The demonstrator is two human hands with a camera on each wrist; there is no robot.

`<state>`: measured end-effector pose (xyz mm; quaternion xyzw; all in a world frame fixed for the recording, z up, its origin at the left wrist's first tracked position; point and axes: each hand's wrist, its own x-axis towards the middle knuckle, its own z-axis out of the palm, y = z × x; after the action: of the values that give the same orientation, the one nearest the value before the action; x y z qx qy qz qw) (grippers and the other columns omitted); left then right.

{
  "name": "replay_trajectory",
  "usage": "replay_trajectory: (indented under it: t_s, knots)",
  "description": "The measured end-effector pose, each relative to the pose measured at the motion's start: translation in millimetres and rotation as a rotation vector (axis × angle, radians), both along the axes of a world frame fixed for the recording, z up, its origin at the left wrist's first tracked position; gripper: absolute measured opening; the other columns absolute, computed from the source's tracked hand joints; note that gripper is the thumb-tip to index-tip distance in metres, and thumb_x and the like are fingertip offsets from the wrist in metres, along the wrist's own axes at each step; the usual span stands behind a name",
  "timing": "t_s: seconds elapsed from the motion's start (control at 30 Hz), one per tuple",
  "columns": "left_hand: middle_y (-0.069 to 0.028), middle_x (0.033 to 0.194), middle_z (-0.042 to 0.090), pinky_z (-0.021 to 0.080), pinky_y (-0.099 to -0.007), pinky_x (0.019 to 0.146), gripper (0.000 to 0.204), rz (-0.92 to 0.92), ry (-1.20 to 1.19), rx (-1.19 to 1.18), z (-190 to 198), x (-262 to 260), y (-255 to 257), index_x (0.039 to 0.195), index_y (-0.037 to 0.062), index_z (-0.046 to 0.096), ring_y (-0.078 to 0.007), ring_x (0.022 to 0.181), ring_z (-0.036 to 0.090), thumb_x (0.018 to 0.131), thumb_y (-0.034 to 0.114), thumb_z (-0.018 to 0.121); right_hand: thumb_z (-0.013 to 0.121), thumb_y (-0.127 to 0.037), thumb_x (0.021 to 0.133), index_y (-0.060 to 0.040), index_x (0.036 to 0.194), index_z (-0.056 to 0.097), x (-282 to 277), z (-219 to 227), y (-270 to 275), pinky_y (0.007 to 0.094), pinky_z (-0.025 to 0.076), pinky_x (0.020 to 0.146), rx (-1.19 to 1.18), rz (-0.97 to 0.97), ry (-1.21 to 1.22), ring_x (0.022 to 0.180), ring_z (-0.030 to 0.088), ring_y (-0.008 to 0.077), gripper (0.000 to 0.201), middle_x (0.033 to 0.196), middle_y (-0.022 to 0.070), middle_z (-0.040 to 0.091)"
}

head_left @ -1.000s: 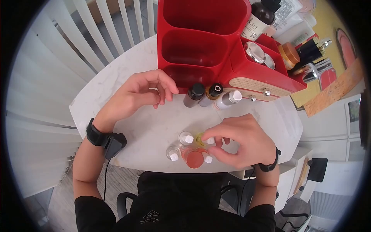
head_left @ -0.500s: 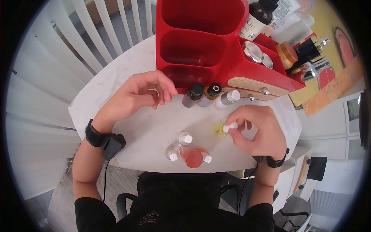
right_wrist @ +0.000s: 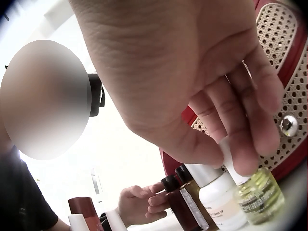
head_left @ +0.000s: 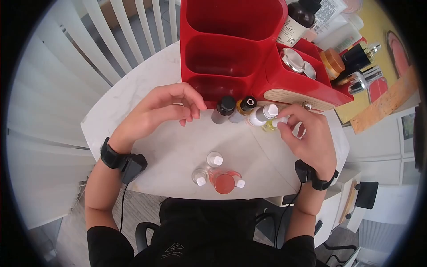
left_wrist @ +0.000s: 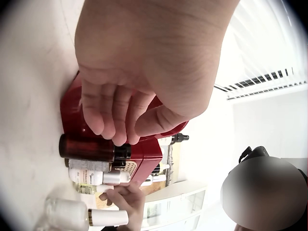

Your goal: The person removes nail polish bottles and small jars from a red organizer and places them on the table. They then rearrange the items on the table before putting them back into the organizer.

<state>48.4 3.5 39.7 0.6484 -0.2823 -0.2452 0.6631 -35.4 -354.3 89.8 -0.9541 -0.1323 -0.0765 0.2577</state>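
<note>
My right hand (head_left: pixel 311 138) pinches the white cap of a small square bottle of yellow-green liquid (right_wrist: pixel 260 197) between thumb and fingers. That bottle stands at the right end of a row, close beside a white bottle (head_left: pixel 257 118). Farther left in the row are a bottle with a black cap and pale label (head_left: pixel 244 107) and a dark brown bottle (head_left: pixel 221 113). Over the table, left of the row, my left hand (head_left: pixel 155 107) hangs with fingers loosely bent and nothing in them. Near the front edge stand a reddish-capped bottle (head_left: pixel 223 183) and several small white-capped bottles (head_left: pixel 215 159).
Behind the row stands a red organizer (head_left: pixel 222 36) with deep compartments and woven-front drawers. Its right side carries jars and bottles, among them a brown pump bottle (head_left: pixel 298 22). White slatted railing (head_left: pixel 111 40) borders the marble-look table (head_left: pixel 169 164) on the left.
My right hand has taken the yellow-green bottle from the front cluster and carried it right and back to the row's end beside the white bottle. My left hand has stayed nearly still.
</note>
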Motion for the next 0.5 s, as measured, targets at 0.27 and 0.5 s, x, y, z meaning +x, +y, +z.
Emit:
replay_trajectory:
  t_s: [0.27,0.5]
  knots:
    - [-0.0068,0.106,0.074,0.056,-0.0301,0.086,0.053,-0.018,0.000,-0.048,-7.1,4.3,2.2,0.120,0.0006,0.075,-0.0147,0.093,0.065,0.077,-0.003,0.045,0.080,-0.006,0.093,-0.0060,0.108,0.076,4.4,-8.1,3.2,0.0381,0.059,0.071,-0.012,-0.016,-0.043,0.074,0.079,0.0278,0.016,0.081,0.0107,0.078]
    - [-0.0070,0.105,0.074,0.055,-0.0298,0.085,0.054,-0.021,0.001,-0.056,-7.5,5.1,3.3,0.120,0.0006,0.075,-0.0145,0.093,0.065,0.075,-0.003,0.045,0.080,-0.008,0.094,-0.0055,0.112,0.077,5.7,-8.8,3.7,0.0389,0.060,0.072,-0.027,0.018,-0.061,0.075,0.079,0.0286,0.018,0.082,0.0115,0.079]
